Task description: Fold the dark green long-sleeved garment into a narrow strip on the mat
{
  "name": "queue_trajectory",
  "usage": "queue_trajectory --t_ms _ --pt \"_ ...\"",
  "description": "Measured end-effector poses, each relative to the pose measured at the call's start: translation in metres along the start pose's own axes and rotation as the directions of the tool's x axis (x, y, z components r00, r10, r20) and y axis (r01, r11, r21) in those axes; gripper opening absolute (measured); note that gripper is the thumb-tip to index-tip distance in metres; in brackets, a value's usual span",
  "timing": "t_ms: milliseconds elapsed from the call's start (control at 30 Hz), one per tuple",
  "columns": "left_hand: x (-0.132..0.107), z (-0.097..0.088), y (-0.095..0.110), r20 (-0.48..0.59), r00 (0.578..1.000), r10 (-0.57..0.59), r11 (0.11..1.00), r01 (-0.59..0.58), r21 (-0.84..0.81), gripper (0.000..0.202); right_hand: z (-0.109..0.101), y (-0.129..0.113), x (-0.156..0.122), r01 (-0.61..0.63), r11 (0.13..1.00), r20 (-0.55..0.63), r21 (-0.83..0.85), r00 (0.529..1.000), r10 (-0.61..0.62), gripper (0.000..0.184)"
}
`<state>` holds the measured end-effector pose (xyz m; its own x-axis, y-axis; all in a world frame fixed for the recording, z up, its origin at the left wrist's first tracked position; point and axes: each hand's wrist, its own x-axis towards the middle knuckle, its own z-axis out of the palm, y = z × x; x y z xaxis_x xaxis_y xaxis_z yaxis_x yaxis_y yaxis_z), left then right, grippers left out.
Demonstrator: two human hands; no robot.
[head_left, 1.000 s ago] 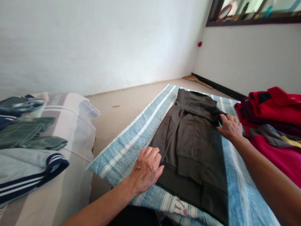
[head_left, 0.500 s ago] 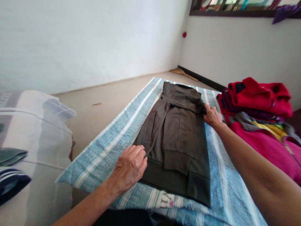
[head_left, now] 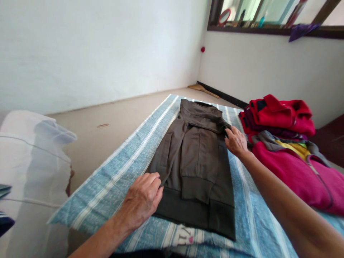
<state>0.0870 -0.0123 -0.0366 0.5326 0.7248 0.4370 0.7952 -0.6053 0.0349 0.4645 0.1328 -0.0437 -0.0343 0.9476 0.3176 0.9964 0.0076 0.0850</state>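
A dark olive-brown jacket (head_left: 199, 154) lies lengthwise on a blue-and-white striped cloth (head_left: 129, 154), its sleeves laid inward over the body and its hem toward me. My left hand (head_left: 145, 193) is closed on the jacket's left edge just above the hem band, fingers curled with the thumb pressed in. At the far right side, my right hand (head_left: 236, 141) grips the folded edge below the shoulder. The fingertips of both hands are partly hidden by fabric and knuckles.
To the right are a pink jacket (head_left: 290, 172) with grey and yellow lining and a stack of red folded clothes (head_left: 282, 116). White covering (head_left: 34, 168) drapes something at left. A broom (head_left: 204, 90) lies by the wall; a window sill (head_left: 249, 29) holds small items.
The camera view has shifted, showing more of the window and the pink jacket. Both hands keep their places on the dark jacket, which looks unchanged.
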Motion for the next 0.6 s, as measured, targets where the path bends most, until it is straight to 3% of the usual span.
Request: queue_trajectory --t_ms 200,400,500,600 --pt "0.001 -0.002 0.002 0.007 1.000 -0.021 1.000 0.021 -0.008 0.011 -0.005 0.002 0.000 -0.003 0.999 0.003 0.038 1.000 0.003 0.032" --pt "-0.002 -0.005 0.004 -0.009 0.999 -0.054 0.998 0.053 -0.039 0.011 0.006 0.006 0.020 -0.201 0.979 0.175 0.034 0.966 0.192 0.048" --pt "-0.002 -0.008 0.003 -0.024 0.996 -0.090 0.991 0.087 -0.098 0.013 0.011 0.009 0.032 -0.270 0.961 0.196 0.065 0.947 0.253 0.042" --pt "0.003 -0.014 0.001 -0.058 0.988 -0.145 0.969 0.129 -0.210 0.014 0.003 0.016 0.051 -0.337 0.937 0.182 0.096 0.931 0.317 0.037"
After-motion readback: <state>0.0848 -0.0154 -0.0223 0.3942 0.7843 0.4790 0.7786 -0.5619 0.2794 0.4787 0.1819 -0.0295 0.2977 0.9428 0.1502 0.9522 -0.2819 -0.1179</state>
